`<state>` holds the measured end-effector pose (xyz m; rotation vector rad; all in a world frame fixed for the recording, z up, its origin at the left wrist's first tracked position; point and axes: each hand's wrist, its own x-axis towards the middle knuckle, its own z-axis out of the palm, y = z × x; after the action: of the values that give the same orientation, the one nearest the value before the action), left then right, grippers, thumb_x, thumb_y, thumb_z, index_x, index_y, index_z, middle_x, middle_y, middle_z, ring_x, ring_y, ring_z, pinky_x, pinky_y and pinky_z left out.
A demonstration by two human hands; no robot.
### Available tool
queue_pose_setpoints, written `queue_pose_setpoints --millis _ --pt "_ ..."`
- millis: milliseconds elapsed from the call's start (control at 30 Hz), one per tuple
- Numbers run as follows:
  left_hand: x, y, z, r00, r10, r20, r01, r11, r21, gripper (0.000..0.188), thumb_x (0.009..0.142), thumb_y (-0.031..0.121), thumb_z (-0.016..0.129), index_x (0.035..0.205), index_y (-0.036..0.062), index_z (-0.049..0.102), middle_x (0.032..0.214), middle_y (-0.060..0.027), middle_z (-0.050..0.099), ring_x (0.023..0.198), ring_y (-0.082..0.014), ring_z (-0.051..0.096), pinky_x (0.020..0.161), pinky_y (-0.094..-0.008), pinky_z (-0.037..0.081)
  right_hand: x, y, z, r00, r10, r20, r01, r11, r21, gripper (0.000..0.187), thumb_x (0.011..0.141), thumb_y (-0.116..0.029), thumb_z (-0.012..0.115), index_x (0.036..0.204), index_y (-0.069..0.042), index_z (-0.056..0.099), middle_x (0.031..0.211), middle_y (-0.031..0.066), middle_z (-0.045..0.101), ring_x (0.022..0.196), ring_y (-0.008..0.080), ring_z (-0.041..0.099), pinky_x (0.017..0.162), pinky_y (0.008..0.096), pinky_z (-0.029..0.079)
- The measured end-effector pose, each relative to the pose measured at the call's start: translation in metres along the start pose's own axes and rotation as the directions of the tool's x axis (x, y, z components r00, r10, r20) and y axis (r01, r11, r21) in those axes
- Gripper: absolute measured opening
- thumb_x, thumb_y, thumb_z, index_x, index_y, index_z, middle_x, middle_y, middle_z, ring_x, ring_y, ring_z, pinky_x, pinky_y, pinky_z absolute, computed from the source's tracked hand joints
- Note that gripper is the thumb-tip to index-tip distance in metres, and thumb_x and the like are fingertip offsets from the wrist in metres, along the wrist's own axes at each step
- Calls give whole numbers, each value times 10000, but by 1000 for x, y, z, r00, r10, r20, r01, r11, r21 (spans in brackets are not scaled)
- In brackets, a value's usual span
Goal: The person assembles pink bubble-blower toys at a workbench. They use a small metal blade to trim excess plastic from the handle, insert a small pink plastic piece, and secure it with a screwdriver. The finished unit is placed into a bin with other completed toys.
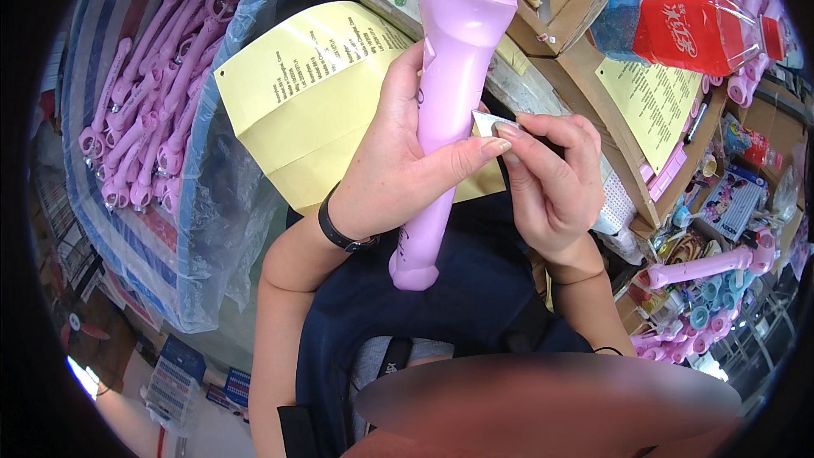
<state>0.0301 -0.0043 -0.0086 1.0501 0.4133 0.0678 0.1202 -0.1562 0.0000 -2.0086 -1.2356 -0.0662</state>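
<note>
My left hand (pixel 377 165) is wrapped round a long pink plastic handle (pixel 454 76), its thumb lying across the front. The handle stands tilted before my body, its narrow foot near my lap and a wider pink part at its top, cut off by the picture's edge. Between thumb and fingers, my right hand (pixel 555 170) pinches a small whitish label-like piece (pixel 487 124) against the handle's right side. Behind my left hand lies a creased yellow printed sheet (pixel 288 102), partly covered by the hand and handle.
At the left, a striped bag with clear plastic lining (pixel 199 229) holds many slim pink parts (pixel 161 93). Cardboard trays (pixel 564 76) stand at the right, with a red-labelled bottle (pixel 678 27) and another yellow sheet (pixel 649 106). More pink parts (pixel 704 270) lie farther right.
</note>
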Motion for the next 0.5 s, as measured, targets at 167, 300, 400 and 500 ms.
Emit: queue_pose_setpoints --millis 167,300,400,500 --pt "-1 2 -1 999 -24 25 24 1000 -8 787 818 113 701 1365 -40 157 1122 -92 441 982 -103 469 819 -254 438 -1 0 0 1000 7 -3 -7 1000 -6 338 650 -8 722 978 -89 701 945 72 621 781 188 580 729 342 409" --pt "0 2 -1 1000 -2 18 2 1000 3 773 821 108 695 1360 -41 161 1117 -89 441 968 -100 474 809 -251 439 -2 1 2 1000 -7 -21 6 1000 -13 340 649 -10 724 978 -91 701 958 72 618 779 187 579 732 343 408" --pt "0 2 0 1000 -6 4 6 1000 9 767 819 103 695 1357 -39 167 1105 -84 444 948 -96 480 791 -246 444 -3 2 4 1000 -16 -25 15 1000 -20 352 638 -9 724 979 -93 702 973 71 615 775 184 576 736 343 407" --pt "1 2 -1 1000 -4 5 4 1000 5 764 817 101 696 1355 -39 172 1098 -83 447 933 -94 487 775 -243 449 -3 4 4 1000 -18 -21 18 1000 -14 377 619 -5 720 984 -97 703 983 69 613 774 180 573 747 341 406"
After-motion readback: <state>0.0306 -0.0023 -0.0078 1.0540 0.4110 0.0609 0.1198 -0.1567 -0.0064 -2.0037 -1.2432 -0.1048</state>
